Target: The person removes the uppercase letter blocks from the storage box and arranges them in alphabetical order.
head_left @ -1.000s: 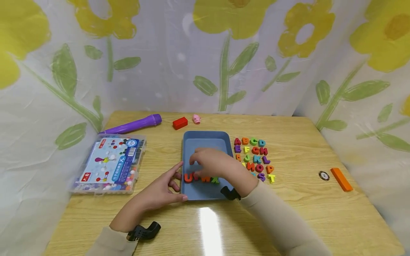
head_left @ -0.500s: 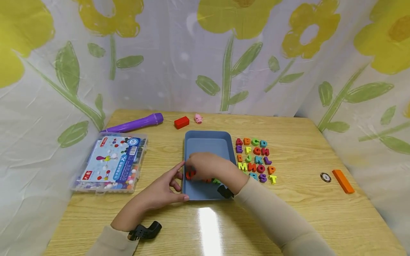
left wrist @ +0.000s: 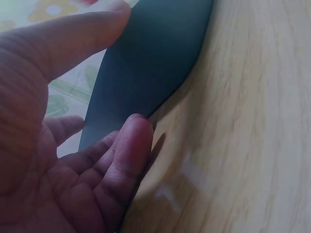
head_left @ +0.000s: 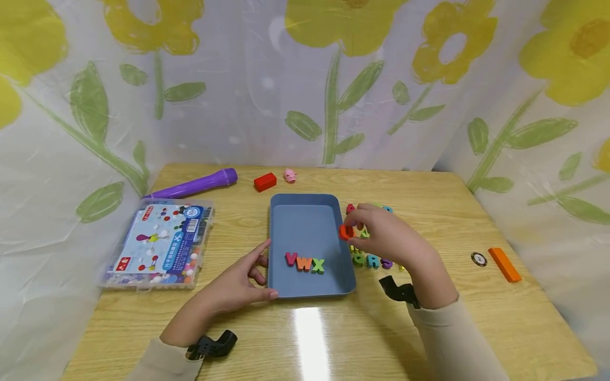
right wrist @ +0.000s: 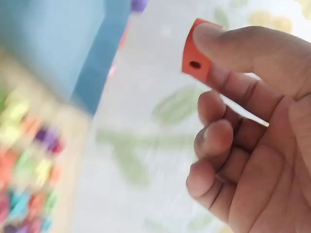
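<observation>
My right hand (head_left: 393,236) pinches a red-orange toy letter U (head_left: 345,233) between thumb and fingertips, above the tray's right rim. In the right wrist view the letter block (right wrist: 195,56) shows its side, with a small hole in it; the other fingers are curled beneath. A blue-grey tray (head_left: 305,222) holds the letters V (head_left: 291,259), W (head_left: 304,264) and X (head_left: 318,265) in a row. At the tray's left side rests my left hand (head_left: 235,283), thumb at the near corner, fingers against the outer wall. Rows of coloured letters (head_left: 373,261) lie right of the tray, partly hidden by my right hand.
At left lies a clear plastic case (head_left: 159,241) with a printed label. Along the back are a purple toy microphone (head_left: 195,185), a red block (head_left: 265,182) and a pink pig (head_left: 289,175). A round black chip (head_left: 478,259) and an orange bar (head_left: 505,264) lie right.
My right hand has picked the letter U out of the tray and carried it right, toward the letter rows. V, W and X stay in the tray. My left hand has not moved.
</observation>
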Demonstrator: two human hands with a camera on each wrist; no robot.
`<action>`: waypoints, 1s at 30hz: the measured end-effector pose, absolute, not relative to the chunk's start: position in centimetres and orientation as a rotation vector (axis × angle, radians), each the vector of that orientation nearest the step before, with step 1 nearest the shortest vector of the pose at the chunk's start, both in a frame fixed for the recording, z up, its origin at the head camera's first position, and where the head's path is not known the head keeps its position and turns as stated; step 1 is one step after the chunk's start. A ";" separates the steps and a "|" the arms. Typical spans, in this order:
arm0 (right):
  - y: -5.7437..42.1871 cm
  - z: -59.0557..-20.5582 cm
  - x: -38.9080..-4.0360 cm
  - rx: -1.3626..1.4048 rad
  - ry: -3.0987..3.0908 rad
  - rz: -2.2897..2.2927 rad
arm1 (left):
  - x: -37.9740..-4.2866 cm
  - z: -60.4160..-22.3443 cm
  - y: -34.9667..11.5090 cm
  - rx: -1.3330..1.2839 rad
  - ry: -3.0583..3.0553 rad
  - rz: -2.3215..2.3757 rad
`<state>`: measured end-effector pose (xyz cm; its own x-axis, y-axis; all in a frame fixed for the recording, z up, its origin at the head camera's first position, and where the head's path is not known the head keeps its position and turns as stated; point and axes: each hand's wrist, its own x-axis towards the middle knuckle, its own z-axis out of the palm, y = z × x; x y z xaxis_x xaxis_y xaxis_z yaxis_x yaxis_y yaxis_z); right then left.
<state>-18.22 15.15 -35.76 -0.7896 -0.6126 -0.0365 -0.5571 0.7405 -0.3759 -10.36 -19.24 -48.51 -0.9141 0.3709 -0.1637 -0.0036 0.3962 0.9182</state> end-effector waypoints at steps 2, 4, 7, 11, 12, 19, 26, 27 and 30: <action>17.0 -37.0 -17.6 -0.890 2.802 -0.500 | -10.3 -48.5 -19.4 0.310 2.319 1.525; 18.2 -38.7 -17.1 -0.864 2.777 -0.483 | -10.2 -48.4 -19.7 0.299 2.325 1.525; 18.9 -41.1 -16.6 -0.820 2.716 -0.489 | -10.0 -48.2 -20.0 0.283 2.338 1.519; 18.5 -43.1 -16.1 -0.722 2.664 -0.550 | -9.9 -48.2 -20.3 0.285 2.347 1.513; 18.3 -43.3 -15.9 -0.702 2.659 -0.562 | -9.9 -48.2 -20.3 0.287 2.344 1.513; 18.0 -44.0 -15.4 -0.699 2.712 -0.500 | -10.2 -48.5 -20.1 0.294 2.306 1.540; 18.6 -41.2 -15.3 -0.660 2.699 -0.558 | -10.3 -48.5 -19.6 0.327 2.315 1.532; 18.5 -40.5 -15.4 -0.667 2.711 -0.550 | -10.4 -48.5 -19.5 0.330 2.318 1.527; 17.5 -38.2 -16.1 -0.732 2.766 -0.489 | -10.4 -48.4 -19.3 0.334 2.325 1.517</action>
<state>-16.11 17.51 -38.20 -0.8461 -0.5138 -0.1419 -0.4341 0.8186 -0.3761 -10.43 -19.33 -48.43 -0.9131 0.3767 -0.1562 0.0088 0.4010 0.9160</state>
